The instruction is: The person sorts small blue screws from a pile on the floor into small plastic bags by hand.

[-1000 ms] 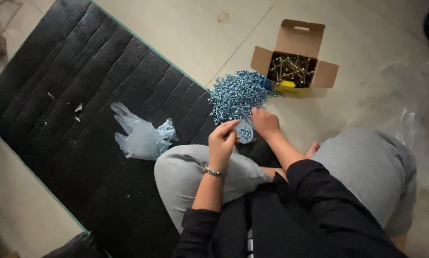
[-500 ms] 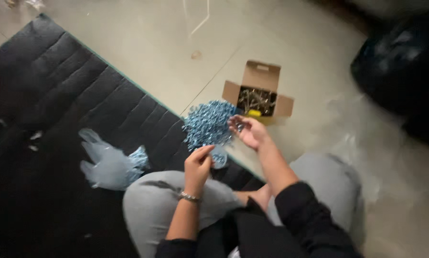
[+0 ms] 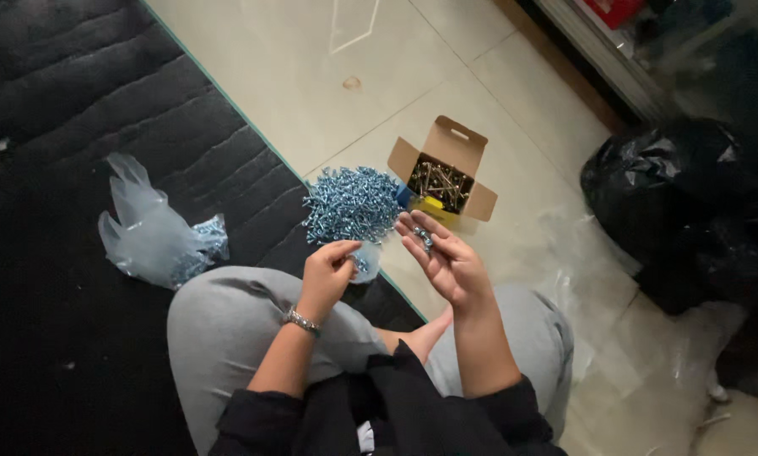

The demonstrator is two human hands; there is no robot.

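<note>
screws (image 3: 351,205) lie heaped at the mat's (image 3: 75,127) edge, just in front of our knees, a big bluish pile touching the open box (image 3: 443,173), which holds darker screws of its own. our right hand (image 3: 445,257) is spread palm up beside the pile, with a few screws resting across the fingers (image 3: 417,241). our left hand (image 3: 328,270) is curled, pinching the mouth of a small clear bag (image 3: 366,262) that seems to hold a few screws, though we cannot tell how many. well apart to the left on the mat lies another bag (image 3: 155,236) with a clump of screws in its corner; that one looks finished. judging by the pile, most of the work is left: one bag filled, one barely begun, and the heap hardly touched
</note>
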